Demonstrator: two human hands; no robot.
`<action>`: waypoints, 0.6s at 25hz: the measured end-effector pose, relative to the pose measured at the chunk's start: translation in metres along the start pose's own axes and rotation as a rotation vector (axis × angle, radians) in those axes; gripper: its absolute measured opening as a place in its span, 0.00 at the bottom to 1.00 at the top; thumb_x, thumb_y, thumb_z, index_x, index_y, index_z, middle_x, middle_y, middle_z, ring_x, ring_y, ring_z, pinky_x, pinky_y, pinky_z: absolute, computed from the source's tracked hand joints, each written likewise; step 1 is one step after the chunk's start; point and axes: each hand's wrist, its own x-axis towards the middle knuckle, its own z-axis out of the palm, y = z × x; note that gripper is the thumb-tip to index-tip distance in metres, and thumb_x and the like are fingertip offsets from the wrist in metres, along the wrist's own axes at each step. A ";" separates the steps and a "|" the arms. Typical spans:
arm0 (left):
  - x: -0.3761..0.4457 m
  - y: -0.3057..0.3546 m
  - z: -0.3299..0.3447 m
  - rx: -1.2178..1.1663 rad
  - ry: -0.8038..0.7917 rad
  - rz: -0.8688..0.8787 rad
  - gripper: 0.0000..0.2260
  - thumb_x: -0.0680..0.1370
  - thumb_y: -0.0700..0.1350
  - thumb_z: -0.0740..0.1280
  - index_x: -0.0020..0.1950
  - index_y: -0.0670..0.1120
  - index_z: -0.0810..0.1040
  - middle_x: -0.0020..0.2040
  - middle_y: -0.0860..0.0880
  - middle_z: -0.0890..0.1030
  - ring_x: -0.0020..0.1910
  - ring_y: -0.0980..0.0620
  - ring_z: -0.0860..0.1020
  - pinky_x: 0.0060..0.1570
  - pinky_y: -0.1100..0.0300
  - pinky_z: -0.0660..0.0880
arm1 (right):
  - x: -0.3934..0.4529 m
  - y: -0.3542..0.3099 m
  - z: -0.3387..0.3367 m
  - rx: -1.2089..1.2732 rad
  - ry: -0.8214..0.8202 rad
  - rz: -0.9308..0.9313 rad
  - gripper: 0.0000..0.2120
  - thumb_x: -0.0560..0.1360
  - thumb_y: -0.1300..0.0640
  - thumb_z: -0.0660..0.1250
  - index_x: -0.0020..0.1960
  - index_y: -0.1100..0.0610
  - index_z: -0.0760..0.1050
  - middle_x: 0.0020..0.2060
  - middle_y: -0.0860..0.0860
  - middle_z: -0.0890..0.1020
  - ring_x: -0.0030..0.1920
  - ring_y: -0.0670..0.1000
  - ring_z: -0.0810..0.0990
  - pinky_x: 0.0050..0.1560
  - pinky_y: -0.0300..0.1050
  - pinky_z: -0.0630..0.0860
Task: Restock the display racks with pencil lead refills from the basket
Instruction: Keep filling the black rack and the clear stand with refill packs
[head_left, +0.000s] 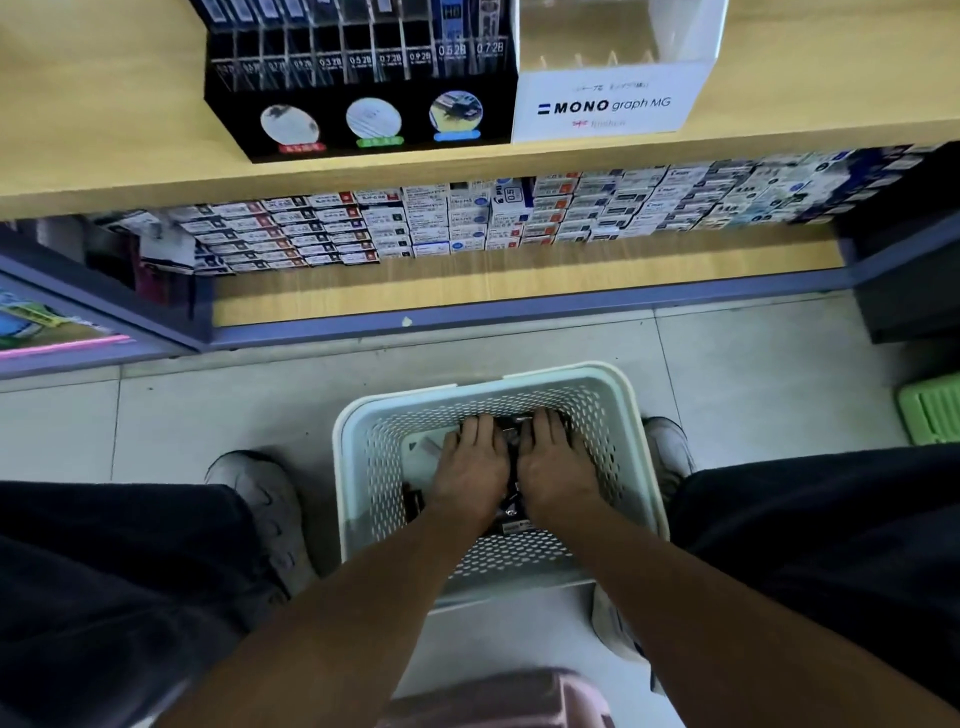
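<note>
Seen from above, a person's two forearms reached down between their knees into a pale perforated basket that stood on the tiled floor between their shoes. The left hand and right hand lay side by side, palms down, fingers held straight and close together, pressing on a heap of dark pencil lead refills at the basket's bottom; whether any fingertip had hooked under a pack could not be told, since the hands covered most of the heap. The packs looked small, flat and light, probably stiff plastic cases with slick faces, so they would likely slide over one another and be best gathered several at a time, squeezed across their narrow edges rather than pinched by a corner; the leads inside would break if dropped. Farther off, a low shelf held rows of stacked boxes. Above it stood a black display rack with slots labelled by lead size, just beside a white MONO stand.
</note>
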 end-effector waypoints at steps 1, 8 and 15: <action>-0.001 0.002 0.005 -0.003 0.029 0.005 0.29 0.75 0.41 0.68 0.73 0.35 0.63 0.70 0.37 0.64 0.70 0.38 0.63 0.69 0.45 0.64 | -0.001 0.000 0.001 -0.042 -0.010 -0.008 0.40 0.79 0.56 0.65 0.80 0.66 0.45 0.79 0.64 0.48 0.79 0.63 0.47 0.78 0.60 0.54; -0.001 0.001 0.009 -0.048 -0.046 -0.030 0.33 0.74 0.43 0.72 0.74 0.38 0.59 0.68 0.40 0.66 0.68 0.40 0.65 0.69 0.37 0.60 | -0.001 0.005 -0.003 -0.050 0.012 -0.051 0.26 0.78 0.63 0.63 0.74 0.64 0.60 0.68 0.61 0.67 0.68 0.60 0.67 0.65 0.55 0.70; 0.002 0.001 0.019 -0.008 -0.083 -0.145 0.29 0.76 0.49 0.71 0.71 0.37 0.64 0.66 0.37 0.70 0.66 0.38 0.68 0.67 0.44 0.66 | 0.004 0.006 -0.005 -0.132 -0.048 -0.121 0.30 0.74 0.60 0.70 0.73 0.63 0.63 0.68 0.61 0.70 0.68 0.60 0.67 0.62 0.55 0.72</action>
